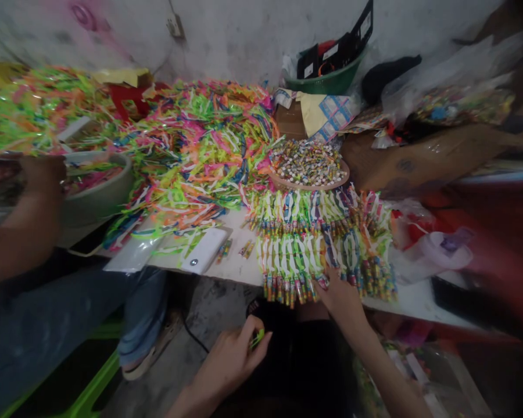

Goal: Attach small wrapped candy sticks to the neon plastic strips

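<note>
My left hand [237, 351] is over my lap, its thumb and fingers closed around a small yellow-green strip [257, 338], mostly hidden by the fingers. At the table's front edge, my right hand [337, 293] has its fingertips together on one of the small patterned tubes [323, 283] in the front row. These tubes [290, 289] lie side by side, each with a ribbon in green, white or dark blue at its upper end. A second row of ribboned tubes [296, 210] lies right behind. Further tubes [377, 278] lie at the right end.
A round tray [307, 187] of small tubes stands behind the rows. Left of it spreads a heap of bright ribbons [218, 139]. A white phone [206, 251] lies near the edge. A co-worker's arm [30, 215] reaches by a pale basin [100, 197]. Behind is a green tub [337, 81].
</note>
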`<action>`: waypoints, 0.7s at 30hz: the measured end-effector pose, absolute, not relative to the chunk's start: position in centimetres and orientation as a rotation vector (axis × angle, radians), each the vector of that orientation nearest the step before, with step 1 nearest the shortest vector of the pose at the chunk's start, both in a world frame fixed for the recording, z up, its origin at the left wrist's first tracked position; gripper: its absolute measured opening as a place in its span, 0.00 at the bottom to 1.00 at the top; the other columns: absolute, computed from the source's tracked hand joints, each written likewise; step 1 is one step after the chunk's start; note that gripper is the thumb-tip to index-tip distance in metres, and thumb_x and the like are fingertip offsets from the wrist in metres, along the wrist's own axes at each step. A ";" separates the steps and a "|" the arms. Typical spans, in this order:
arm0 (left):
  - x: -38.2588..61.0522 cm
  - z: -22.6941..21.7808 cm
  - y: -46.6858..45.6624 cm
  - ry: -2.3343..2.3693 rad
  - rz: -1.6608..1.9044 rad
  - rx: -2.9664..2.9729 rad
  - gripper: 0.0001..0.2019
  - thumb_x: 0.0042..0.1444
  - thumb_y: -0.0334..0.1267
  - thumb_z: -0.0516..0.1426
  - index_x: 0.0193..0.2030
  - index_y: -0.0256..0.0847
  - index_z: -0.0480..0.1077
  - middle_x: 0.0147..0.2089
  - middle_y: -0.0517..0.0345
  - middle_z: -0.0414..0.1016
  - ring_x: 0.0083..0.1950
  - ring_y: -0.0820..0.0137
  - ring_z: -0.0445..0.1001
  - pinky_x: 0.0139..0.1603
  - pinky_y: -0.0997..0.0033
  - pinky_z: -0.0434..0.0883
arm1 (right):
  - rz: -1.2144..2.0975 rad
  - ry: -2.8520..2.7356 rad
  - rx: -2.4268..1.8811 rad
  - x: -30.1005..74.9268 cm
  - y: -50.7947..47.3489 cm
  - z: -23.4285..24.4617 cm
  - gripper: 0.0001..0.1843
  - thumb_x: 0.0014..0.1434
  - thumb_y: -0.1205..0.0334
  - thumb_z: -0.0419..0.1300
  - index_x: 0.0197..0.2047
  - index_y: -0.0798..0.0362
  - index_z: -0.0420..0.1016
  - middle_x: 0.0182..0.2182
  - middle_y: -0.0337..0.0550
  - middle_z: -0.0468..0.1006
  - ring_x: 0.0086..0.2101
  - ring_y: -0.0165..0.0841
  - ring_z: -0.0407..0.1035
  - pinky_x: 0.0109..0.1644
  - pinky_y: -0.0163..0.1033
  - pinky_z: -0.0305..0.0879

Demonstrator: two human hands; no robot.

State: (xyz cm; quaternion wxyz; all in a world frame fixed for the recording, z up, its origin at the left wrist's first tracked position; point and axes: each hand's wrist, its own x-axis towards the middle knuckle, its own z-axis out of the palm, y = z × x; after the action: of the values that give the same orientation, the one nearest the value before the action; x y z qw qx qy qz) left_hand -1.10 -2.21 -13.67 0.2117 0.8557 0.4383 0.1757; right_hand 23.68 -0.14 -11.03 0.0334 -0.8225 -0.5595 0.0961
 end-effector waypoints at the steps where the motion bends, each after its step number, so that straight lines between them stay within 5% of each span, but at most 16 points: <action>1: -1.0 -13.7 -2.2 1.228 0.468 2.384 0.06 0.63 0.39 0.48 0.36 0.43 0.61 0.23 0.68 0.73 0.23 0.73 0.75 0.24 0.79 0.65 | 0.318 -1.705 -2.512 23.8 -0.2 -11.1 0.20 0.61 0.53 0.52 0.50 0.59 0.66 0.32 0.54 0.80 0.34 0.46 0.76 0.34 0.40 0.64; 5: -0.5 -13.8 -1.8 1.165 0.482 2.523 0.05 0.64 0.37 0.47 0.38 0.43 0.62 0.25 0.66 0.75 0.24 0.72 0.75 0.24 0.78 0.65 | 0.553 -1.598 -2.288 24.6 -0.9 -11.1 0.17 0.56 0.55 0.56 0.46 0.54 0.66 0.34 0.48 0.79 0.33 0.40 0.75 0.35 0.37 0.64; 9: 0.1 -13.1 -0.8 0.965 0.612 2.635 0.09 0.66 0.41 0.46 0.43 0.43 0.65 0.37 0.62 0.78 0.35 0.71 0.78 0.35 0.75 0.70 | 0.800 -1.592 -1.908 24.4 -2.2 -10.7 0.15 0.53 0.57 0.56 0.43 0.53 0.69 0.32 0.43 0.78 0.33 0.36 0.73 0.39 0.38 0.65; 14: 0.9 -11.6 -0.3 0.925 0.665 2.602 0.09 0.65 0.38 0.47 0.45 0.41 0.66 0.40 0.58 0.77 0.40 0.68 0.76 0.42 0.68 0.73 | 1.288 -1.488 -1.711 22.7 -3.6 -10.3 0.17 0.56 0.53 0.54 0.44 0.54 0.72 0.23 0.36 0.73 0.18 0.27 0.63 0.26 0.33 0.62; 18: 1.6 -11.0 -0.6 0.933 0.658 2.521 0.09 0.63 0.32 0.48 0.48 0.41 0.65 0.43 0.56 0.76 0.44 0.66 0.74 0.45 0.63 0.73 | 1.286 -1.459 -1.611 22.0 -4.1 -10.8 0.18 0.52 0.57 0.60 0.46 0.55 0.69 0.32 0.40 0.76 0.32 0.30 0.69 0.39 0.33 0.66; 21: 1.9 -10.8 -0.7 0.950 0.604 2.528 0.10 0.62 0.31 0.48 0.49 0.40 0.64 0.44 0.55 0.75 0.45 0.64 0.73 0.48 0.61 0.72 | 1.474 -1.350 -1.496 21.9 -4.1 -10.9 0.16 0.53 0.54 0.60 0.42 0.56 0.69 0.31 0.40 0.76 0.28 0.27 0.67 0.31 0.31 0.65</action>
State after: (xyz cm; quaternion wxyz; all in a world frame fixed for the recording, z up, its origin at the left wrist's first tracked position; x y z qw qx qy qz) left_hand 1.92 -0.67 -10.82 0.1864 0.8975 0.3372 0.2144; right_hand 21.88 -4.09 -10.93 0.3168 -0.5684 -0.5130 0.5598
